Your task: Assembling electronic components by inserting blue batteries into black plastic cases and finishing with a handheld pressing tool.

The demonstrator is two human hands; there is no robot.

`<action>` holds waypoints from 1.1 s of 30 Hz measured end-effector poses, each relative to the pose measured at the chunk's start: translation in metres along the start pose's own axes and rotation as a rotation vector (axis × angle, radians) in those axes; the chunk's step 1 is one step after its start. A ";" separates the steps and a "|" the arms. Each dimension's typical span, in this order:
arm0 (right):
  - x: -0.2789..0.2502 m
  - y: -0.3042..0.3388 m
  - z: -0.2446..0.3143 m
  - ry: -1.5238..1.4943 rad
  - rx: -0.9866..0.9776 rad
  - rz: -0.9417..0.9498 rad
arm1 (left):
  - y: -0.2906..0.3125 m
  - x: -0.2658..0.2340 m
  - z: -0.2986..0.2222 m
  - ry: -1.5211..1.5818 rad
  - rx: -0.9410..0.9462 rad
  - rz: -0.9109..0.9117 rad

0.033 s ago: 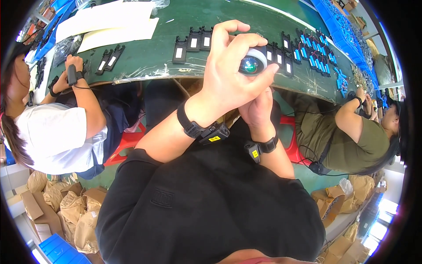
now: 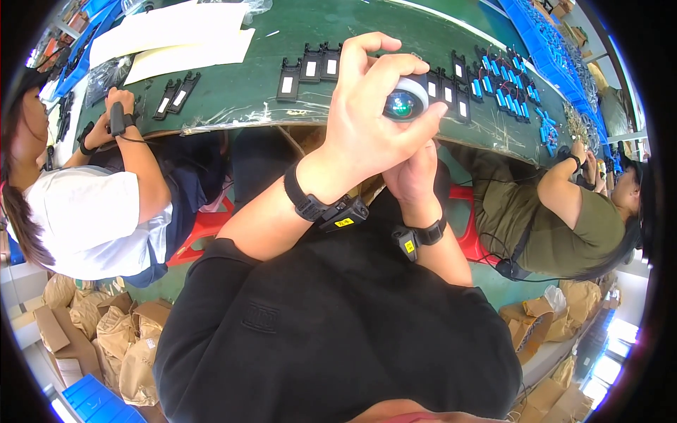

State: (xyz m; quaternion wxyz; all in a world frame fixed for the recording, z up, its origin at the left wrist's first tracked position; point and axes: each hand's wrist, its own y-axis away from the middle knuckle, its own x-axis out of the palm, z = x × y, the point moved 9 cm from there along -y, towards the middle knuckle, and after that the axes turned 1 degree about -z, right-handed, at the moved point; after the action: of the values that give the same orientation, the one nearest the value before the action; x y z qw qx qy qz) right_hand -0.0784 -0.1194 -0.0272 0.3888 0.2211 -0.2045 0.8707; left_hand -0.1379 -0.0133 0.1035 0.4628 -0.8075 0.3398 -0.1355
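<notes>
My left hand (image 2: 374, 113) is raised over the table's near edge, its fingers and thumb curled round a round device (image 2: 403, 102) with a white-grey rim and a dark glossy face that shines green. The exact kind of this device does not show. Just below and behind it is my right hand (image 2: 412, 173), palm partly visible. Its fingertips are hidden behind my left hand, so whether it grips anything cannot be seen. Beyond my hands, flat black plastic cases (image 2: 310, 67) with white labels lie in a row, some partly covered by my left hand.
The green table (image 2: 233, 88) has a scuffed front edge. Blue cylindrical cells with red wires (image 2: 504, 84) lie to the right, near blue bins (image 2: 543, 42). Pale sheets (image 2: 169, 42) and two black cases (image 2: 176, 94) are at left. A person sits on either side, working.
</notes>
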 end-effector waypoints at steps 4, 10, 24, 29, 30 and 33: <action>0.004 -0.003 0.003 0.002 -0.011 -0.026 | -0.003 -0.001 0.001 0.010 -0.027 0.000; -0.027 -0.022 0.042 0.196 -0.361 0.031 | -0.061 -0.024 0.041 -0.030 -0.095 -0.044; -0.038 -0.043 0.048 1.306 -0.626 0.145 | -0.272 -0.016 0.310 -0.317 -0.242 -0.301; -0.036 -0.050 0.044 1.393 -0.572 0.153 | -0.264 0.022 0.458 -0.143 -0.778 -0.258; -0.031 -0.052 0.044 1.381 -0.586 0.194 | -0.260 0.004 0.494 0.028 -0.828 -0.333; -0.026 -0.052 0.049 1.419 -0.588 0.179 | -0.232 0.009 0.553 -0.034 -0.907 -0.328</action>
State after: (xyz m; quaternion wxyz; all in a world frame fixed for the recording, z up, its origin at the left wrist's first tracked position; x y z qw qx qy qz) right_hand -0.0118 -0.1291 0.0085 0.3976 -0.5196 -0.1465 0.7419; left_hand 0.2620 0.4222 0.0018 0.0421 -0.9729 0.2251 -0.0315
